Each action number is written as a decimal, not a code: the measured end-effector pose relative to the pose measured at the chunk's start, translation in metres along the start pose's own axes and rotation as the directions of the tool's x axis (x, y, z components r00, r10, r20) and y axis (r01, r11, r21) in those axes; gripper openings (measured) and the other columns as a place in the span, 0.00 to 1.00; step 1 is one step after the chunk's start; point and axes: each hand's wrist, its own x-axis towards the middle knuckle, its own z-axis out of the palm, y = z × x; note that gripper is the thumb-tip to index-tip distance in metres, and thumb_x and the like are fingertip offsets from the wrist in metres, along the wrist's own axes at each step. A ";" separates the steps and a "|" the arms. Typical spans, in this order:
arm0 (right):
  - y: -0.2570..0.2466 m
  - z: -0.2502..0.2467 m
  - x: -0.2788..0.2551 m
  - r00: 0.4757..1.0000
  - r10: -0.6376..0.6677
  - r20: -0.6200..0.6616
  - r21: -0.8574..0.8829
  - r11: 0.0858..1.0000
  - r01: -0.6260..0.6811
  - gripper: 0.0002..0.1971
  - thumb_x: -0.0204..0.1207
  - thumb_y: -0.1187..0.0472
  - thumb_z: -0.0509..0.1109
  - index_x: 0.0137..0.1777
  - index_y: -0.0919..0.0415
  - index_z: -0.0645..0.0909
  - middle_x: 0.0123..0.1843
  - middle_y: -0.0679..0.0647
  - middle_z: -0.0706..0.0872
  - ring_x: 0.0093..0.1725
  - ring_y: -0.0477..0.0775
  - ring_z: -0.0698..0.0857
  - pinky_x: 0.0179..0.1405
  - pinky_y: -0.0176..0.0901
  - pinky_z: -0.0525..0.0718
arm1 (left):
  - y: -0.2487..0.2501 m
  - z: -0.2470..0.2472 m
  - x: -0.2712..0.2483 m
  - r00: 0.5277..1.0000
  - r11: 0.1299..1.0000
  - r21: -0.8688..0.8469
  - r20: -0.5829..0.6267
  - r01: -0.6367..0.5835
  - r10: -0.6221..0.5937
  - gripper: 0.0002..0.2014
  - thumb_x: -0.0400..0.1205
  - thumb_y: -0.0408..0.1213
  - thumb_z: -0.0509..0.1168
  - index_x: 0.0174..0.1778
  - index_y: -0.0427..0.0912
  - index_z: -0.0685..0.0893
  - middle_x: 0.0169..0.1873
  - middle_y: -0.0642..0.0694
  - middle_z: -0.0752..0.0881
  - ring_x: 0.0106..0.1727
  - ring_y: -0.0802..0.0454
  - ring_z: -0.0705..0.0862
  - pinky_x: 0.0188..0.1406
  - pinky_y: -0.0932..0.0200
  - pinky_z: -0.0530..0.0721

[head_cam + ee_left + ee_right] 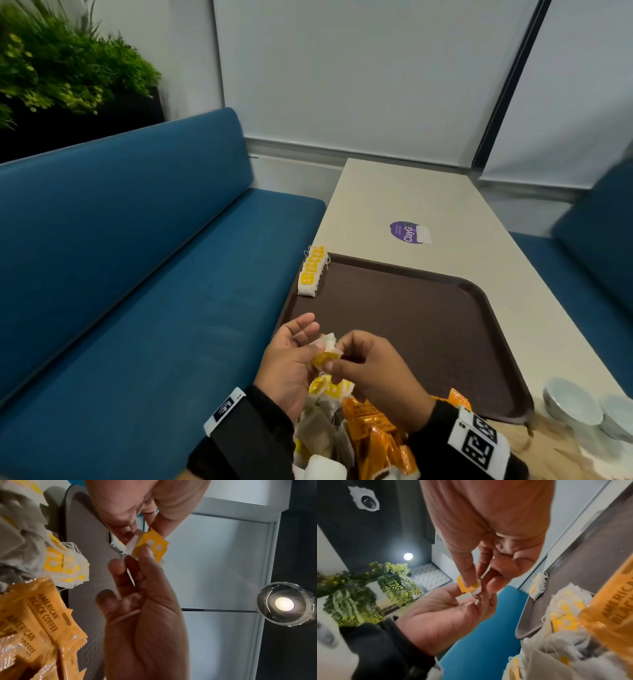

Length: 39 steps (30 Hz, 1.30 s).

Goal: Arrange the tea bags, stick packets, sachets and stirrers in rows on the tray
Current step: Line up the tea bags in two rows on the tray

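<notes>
Beige table (428,202) between blue benches (137,260): tea bag (325,354) pinched by left hand (291,363) and right hand (373,366) over brown tray (428,325); bag row (312,270) at tray's far-left corner; sachets (370,431) heaped nearside.

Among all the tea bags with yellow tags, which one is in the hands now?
The white tea bag with the yellow tag, pinched between the left hand and right hand above the brown tray; the others lie in a row or a pile.

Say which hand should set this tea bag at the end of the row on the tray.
Left, probably. The left hand is on the side of the tray where the row of tea bags lies. The right hand would have to cross over it.
</notes>
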 end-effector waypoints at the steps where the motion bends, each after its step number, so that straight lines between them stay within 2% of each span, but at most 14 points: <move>1: -0.002 -0.002 0.002 1.000 0.022 -0.005 0.048 0.999 -0.022 0.07 0.73 0.70 0.74 0.40 0.65 0.77 0.31 0.58 0.84 0.20 0.40 0.77 0.16 0.34 0.70 | 0.000 -0.001 0.000 1.000 1.000 0.001 0.000 0.002 -0.002 0.19 0.77 0.11 0.56 0.51 0.40 0.78 0.49 0.41 0.80 0.39 0.48 0.81 0.17 0.64 0.81; 5: -0.008 -0.010 0.019 0.994 0.107 -0.009 0.113 0.988 -0.106 0.08 0.75 0.75 0.68 0.41 0.64 0.74 0.35 0.66 0.84 0.19 0.44 0.80 0.15 0.35 0.70 | 0.001 -0.011 0.007 1.000 1.000 0.012 -0.004 -0.016 0.016 0.19 0.78 0.13 0.57 0.55 0.39 0.78 0.48 0.42 0.80 0.41 0.49 0.82 0.24 0.64 0.85; 8: -0.015 -0.016 0.042 0.996 0.074 -0.040 0.031 0.997 -0.073 0.09 0.73 0.78 0.67 0.40 0.64 0.77 0.29 0.59 0.82 0.20 0.45 0.80 0.15 0.35 0.71 | 0.003 -0.018 0.012 1.000 0.999 0.048 -0.014 -0.019 0.020 0.17 0.78 0.15 0.58 0.52 0.42 0.78 0.46 0.44 0.81 0.43 0.50 0.82 0.31 0.60 0.84; 11: -0.023 -0.017 0.075 0.997 0.013 -0.082 -0.131 0.991 -0.024 0.07 0.75 0.71 0.71 0.38 0.61 0.80 0.30 0.53 0.82 0.23 0.41 0.76 0.17 0.29 0.72 | 0.007 -0.026 0.016 0.998 0.997 0.080 -0.055 -0.010 0.015 0.16 0.79 0.17 0.59 0.50 0.44 0.79 0.46 0.47 0.83 0.44 0.53 0.80 0.40 0.57 0.77; 14: -0.020 -0.016 0.122 0.992 -0.052 -0.111 -0.285 0.958 0.018 0.06 0.76 0.67 0.71 0.38 0.59 0.80 0.31 0.48 0.80 0.28 0.41 0.75 0.21 0.23 0.71 | 0.009 -0.035 0.022 0.996 0.996 0.090 -0.087 0.010 -0.002 0.15 0.80 0.18 0.59 0.49 0.45 0.80 0.45 0.48 0.83 0.40 0.55 0.79 0.39 0.59 0.74; 18: -0.002 -0.012 0.184 0.994 0.008 -0.111 -0.484 0.873 -0.061 0.12 0.76 0.65 0.68 0.31 0.56 0.74 0.34 0.56 0.81 0.32 0.51 0.78 0.22 0.32 0.69 | 0.011 -0.047 0.027 0.991 0.994 0.097 -0.132 0.044 -0.031 0.15 0.79 0.18 0.58 0.48 0.44 0.80 0.43 0.48 0.84 0.38 0.55 0.78 0.37 0.60 0.73; 20: 0.005 -0.008 0.205 0.992 0.068 -0.109 -0.545 0.831 -0.117 0.14 0.76 0.67 0.67 0.29 0.57 0.72 0.33 0.58 0.80 0.27 0.49 0.76 0.25 0.34 0.74 | 0.012 -0.053 0.028 0.989 0.992 0.111 -0.140 0.057 -0.041 0.14 0.80 0.19 0.58 0.48 0.44 0.80 0.43 0.48 0.84 0.37 0.55 0.78 0.36 0.60 0.73; 23: 0.011 -0.003 0.223 0.979 0.168 -0.112 -0.503 0.840 -0.202 0.14 0.76 0.68 0.68 0.31 0.55 0.72 0.32 0.54 0.79 0.26 0.47 0.81 0.38 0.39 0.86 | 0.014 -0.061 0.028 0.989 0.989 0.137 -0.144 0.061 -0.041 0.13 0.80 0.20 0.59 0.48 0.43 0.80 0.43 0.47 0.84 0.37 0.55 0.79 0.35 0.60 0.74; 24: 0.012 -0.002 0.227 0.976 0.187 -0.112 -0.505 0.835 -0.218 0.14 0.77 0.67 0.68 0.31 0.55 0.71 0.33 0.53 0.78 0.27 0.47 0.81 0.38 0.37 0.87 | 0.015 -0.064 0.028 0.989 0.987 0.151 -0.146 0.058 -0.036 0.13 0.80 0.21 0.59 0.48 0.43 0.81 0.42 0.47 0.85 0.37 0.55 0.79 0.35 0.60 0.75; 28: 0.012 -0.005 0.235 0.970 0.207 -0.131 -0.536 0.808 -0.245 0.14 0.78 0.66 0.66 0.32 0.55 0.70 0.33 0.51 0.78 0.22 0.41 0.80 0.17 0.26 0.76 | 0.017 -0.068 0.028 0.989 0.977 0.207 -0.149 0.047 -0.016 0.12 0.81 0.22 0.58 0.49 0.43 0.81 0.43 0.46 0.85 0.37 0.55 0.80 0.34 0.60 0.75; 30: 0.011 -0.006 0.235 0.968 0.213 -0.134 -0.530 0.810 -0.252 0.14 0.77 0.66 0.68 0.32 0.55 0.71 0.35 0.52 0.79 0.27 0.44 0.80 0.18 0.26 0.78 | 0.018 -0.068 0.026 0.989 0.970 0.238 -0.150 0.051 -0.015 0.12 0.81 0.22 0.58 0.49 0.43 0.81 0.44 0.46 0.85 0.37 0.55 0.79 0.34 0.61 0.75; 32: 0.008 -0.007 0.230 0.971 0.194 -0.141 -0.511 0.826 -0.239 0.13 0.75 0.67 0.70 0.33 0.55 0.72 0.39 0.55 0.81 0.31 0.48 0.80 0.28 0.34 0.84 | 0.019 -0.067 0.024 0.989 0.960 0.276 -0.148 0.050 -0.010 0.11 0.82 0.23 0.58 0.49 0.43 0.81 0.44 0.46 0.84 0.36 0.56 0.79 0.33 0.62 0.74; 35: -0.005 -0.013 0.207 0.981 0.125 -0.151 -0.496 0.848 -0.185 0.07 0.73 0.67 0.73 0.41 0.60 0.77 0.40 0.57 0.80 0.30 0.50 0.78 0.22 0.36 0.75 | 0.021 -0.065 0.020 0.993 0.922 0.386 -0.112 0.021 0.025 0.10 0.82 0.25 0.59 0.50 0.44 0.81 0.45 0.48 0.85 0.37 0.56 0.79 0.35 0.62 0.74; 39: -0.025 -0.024 0.146 0.990 0.137 -0.007 -0.476 0.871 -0.124 0.13 0.72 0.61 0.76 0.53 0.60 0.78 0.42 0.53 0.83 0.29 0.46 0.80 0.22 0.36 0.69 | 0.024 -0.062 0.013 0.998 0.829 0.558 -0.028 -0.028 0.053 0.09 0.80 0.26 0.63 0.49 0.46 0.80 0.45 0.50 0.84 0.39 0.57 0.79 0.37 0.64 0.74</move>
